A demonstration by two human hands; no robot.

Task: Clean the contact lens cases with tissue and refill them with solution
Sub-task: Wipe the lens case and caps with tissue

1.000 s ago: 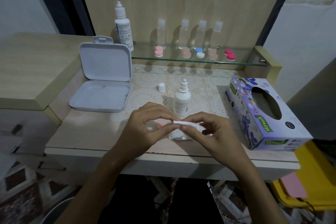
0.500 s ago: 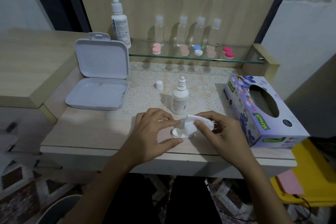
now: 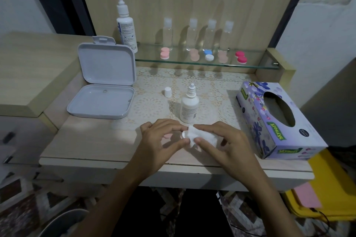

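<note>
Wiping a small white lens case (image 3: 184, 134) with a wad of tissue (image 3: 202, 136) at the front edge of a pale desk (image 3: 92, 140).

Sitting largest to smallest: tissue box (image 3: 277, 121) at right, open white box (image 3: 102, 82) at left, uncapped solution bottle (image 3: 189, 107) just behind the hands, loose cap (image 3: 168, 92) beside it. Pinching the case between curled fingers, left hand (image 3: 161, 140); pressing tissue into it with bent fingertips, right hand (image 3: 229, 144).

White tissue (image 3: 200, 136) at 6 o'clock. Purple floral tissue box (image 3: 277, 121) with green lettering at 3 o'clock. Pale grey open case (image 3: 104, 90) at 9 o'clock. White lace-patterned mat (image 3: 212, 86) on the light wood-grain counter (image 3: 92, 144). Pink, blue and white lens cases (image 3: 208, 55) at 12 o'clock.
</note>
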